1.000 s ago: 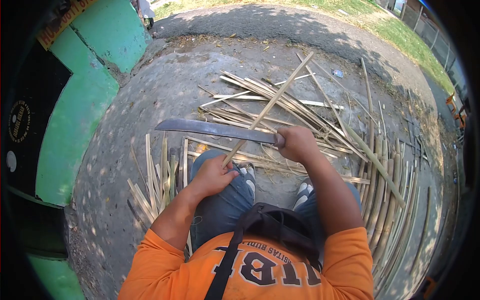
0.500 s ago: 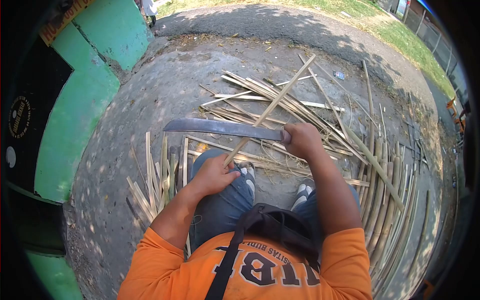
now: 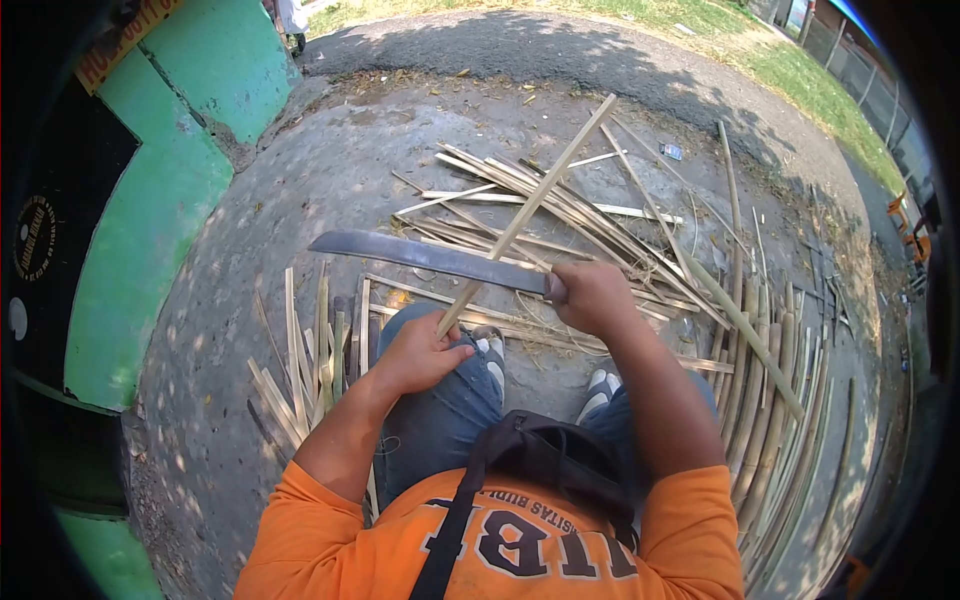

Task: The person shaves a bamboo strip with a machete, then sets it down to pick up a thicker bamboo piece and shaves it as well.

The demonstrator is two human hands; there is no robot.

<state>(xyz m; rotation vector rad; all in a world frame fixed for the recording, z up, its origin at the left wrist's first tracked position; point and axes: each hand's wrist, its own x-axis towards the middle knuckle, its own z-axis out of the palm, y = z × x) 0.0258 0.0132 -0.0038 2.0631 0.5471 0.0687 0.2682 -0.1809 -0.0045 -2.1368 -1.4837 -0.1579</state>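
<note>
A long pale bamboo strip slants up and away from my left hand, whose fingers are wrapped round its lower end above my left knee. My right hand grips the handle of a machete. The wide dark blade points left and crosses the strip a little above my left hand; whether its edge touches the strip is hard to tell. Beyond the blade, a pile of split bamboo strips lies on the ground.
Bamboo poles lie along my right side, and shorter strips lie to my left. A green wall stands at the left. Farther off are an asphalt road and grass. A black bag rests at my waist.
The machete and my right hand have shifted slightly left and down, and the blade tilts more. The strip's upper end has moved a little left and up, with my left hand still round it.
</note>
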